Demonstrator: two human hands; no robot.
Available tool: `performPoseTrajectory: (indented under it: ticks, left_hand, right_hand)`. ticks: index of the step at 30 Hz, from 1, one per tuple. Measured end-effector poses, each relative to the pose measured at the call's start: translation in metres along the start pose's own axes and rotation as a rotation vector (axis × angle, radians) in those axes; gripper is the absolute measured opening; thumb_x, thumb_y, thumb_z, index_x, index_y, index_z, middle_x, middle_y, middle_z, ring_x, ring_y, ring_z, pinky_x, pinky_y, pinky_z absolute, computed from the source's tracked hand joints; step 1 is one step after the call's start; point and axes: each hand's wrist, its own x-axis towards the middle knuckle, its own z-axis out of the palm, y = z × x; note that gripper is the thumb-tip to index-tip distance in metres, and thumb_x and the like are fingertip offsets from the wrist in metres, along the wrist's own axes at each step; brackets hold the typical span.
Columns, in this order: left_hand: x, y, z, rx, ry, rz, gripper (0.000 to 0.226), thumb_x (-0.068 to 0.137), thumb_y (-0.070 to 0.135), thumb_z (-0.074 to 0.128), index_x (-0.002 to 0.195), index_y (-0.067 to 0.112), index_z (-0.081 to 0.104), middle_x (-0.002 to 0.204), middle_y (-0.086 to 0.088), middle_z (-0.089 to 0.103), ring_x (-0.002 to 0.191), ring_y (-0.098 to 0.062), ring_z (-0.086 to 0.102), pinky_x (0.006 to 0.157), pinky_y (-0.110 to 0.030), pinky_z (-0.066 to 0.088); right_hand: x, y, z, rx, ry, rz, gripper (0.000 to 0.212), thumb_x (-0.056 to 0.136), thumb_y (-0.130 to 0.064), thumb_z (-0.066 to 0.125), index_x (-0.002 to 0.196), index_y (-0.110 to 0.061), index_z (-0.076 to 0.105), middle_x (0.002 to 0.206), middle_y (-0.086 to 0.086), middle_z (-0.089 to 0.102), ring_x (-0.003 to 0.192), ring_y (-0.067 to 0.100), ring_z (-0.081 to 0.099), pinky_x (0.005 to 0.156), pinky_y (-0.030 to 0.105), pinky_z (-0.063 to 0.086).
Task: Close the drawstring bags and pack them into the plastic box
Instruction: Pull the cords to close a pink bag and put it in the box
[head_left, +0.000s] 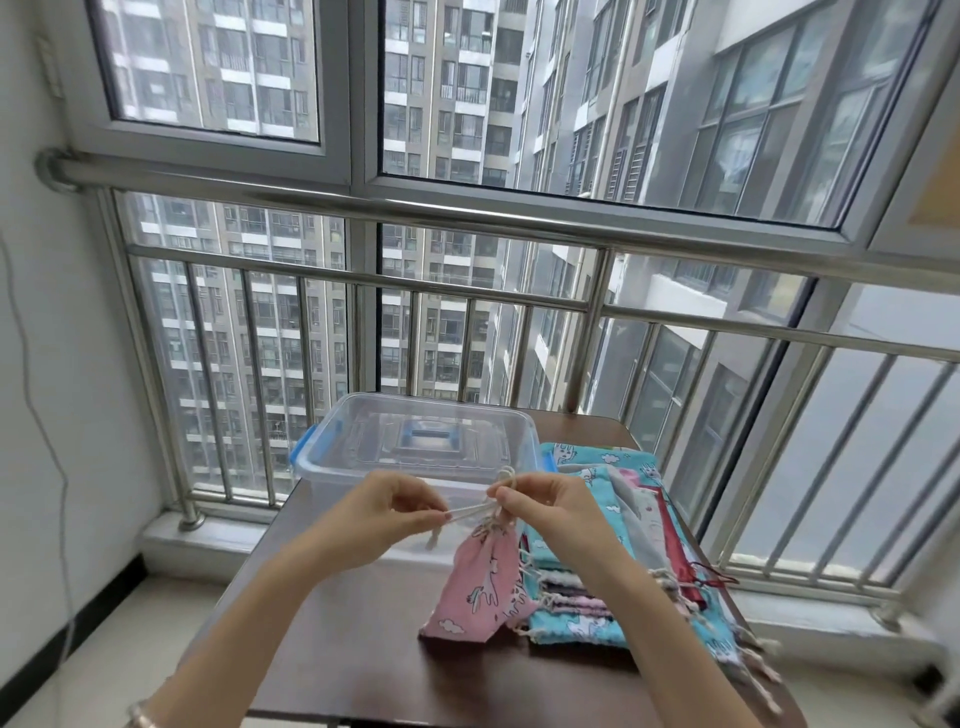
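A small pink drawstring bag with white animal prints hangs above the table, its mouth gathered tight. My left hand pinches the pale drawstring pulled out to the left of the bag. My right hand pinches the cord at the bag's gathered neck. Behind both hands stands the clear plastic box with blue latches; it is open and its lid lies under or inside it. A pile of flat drawstring bags, mostly turquoise with prints, lies to the right.
The dark brown table is small and stands against a steel railing and tall windows. The bags' tasselled cords hang over the table's right front corner. A white wall and a thin cable are on the left.
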Motion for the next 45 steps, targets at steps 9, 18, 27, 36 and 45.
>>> performPoseTrajectory:
  ticks: [9,18,27,36,45]
  left_hand:
    - [0.002,0.002,0.015,0.02,-0.137,0.039,0.008,0.086,0.018,0.069,0.092,0.015,0.073,0.09,0.0,0.074,0.085,-0.007,0.066,0.088,-0.033,0.052]
    - [-0.003,-0.007,-0.003,-0.017,-0.024,0.062,0.004,0.088,0.008,0.065,0.085,0.006,0.066,0.066,-0.001,0.066,0.065,-0.012,0.06,0.063,-0.025,0.047]
    - [-0.007,0.01,0.014,0.114,-0.162,-0.007,0.017,0.088,0.037,0.064,0.103,0.032,0.071,0.085,0.012,0.073,0.079,0.0,0.065,0.08,-0.024,0.052]
    - [-0.002,0.001,0.04,-0.087,0.129,0.042,0.02,0.08,0.025,0.075,0.084,0.012,0.06,0.068,-0.001,0.07,0.065,-0.009,0.063,0.069,-0.035,0.05]
    - [0.003,-0.001,0.039,-0.137,0.066,0.042,0.011,0.084,0.023,0.072,0.081,0.013,0.075,0.076,0.001,0.074,0.076,-0.011,0.069,0.075,-0.029,0.052]
  right_hand:
    - [0.001,-0.004,0.011,0.062,-0.072,-0.037,0.012,0.092,-0.009,0.062,0.097,-0.008,0.073,0.072,0.005,0.07,0.071,0.015,0.067,0.077,0.024,0.053]
    - [-0.002,-0.002,0.008,-0.06,-0.114,-0.001,0.016,0.097,-0.012,0.054,0.095,-0.011,0.071,0.066,-0.005,0.063,0.062,0.005,0.059,0.066,0.014,0.046]
    - [-0.003,-0.007,0.02,-0.076,-0.107,-0.023,0.014,0.095,-0.009,0.056,0.091,-0.012,0.07,0.072,0.0,0.069,0.068,0.006,0.066,0.069,0.017,0.05]
    - [-0.003,-0.001,0.021,-0.009,0.075,0.06,0.017,0.093,-0.02,0.061,0.088,-0.008,0.072,0.059,0.007,0.066,0.059,0.015,0.064,0.066,0.028,0.055]
    - [-0.006,0.0,0.015,0.021,-0.012,0.118,0.02,0.081,-0.01,0.073,0.099,-0.011,0.065,0.075,0.006,0.071,0.074,0.016,0.069,0.077,0.031,0.055]
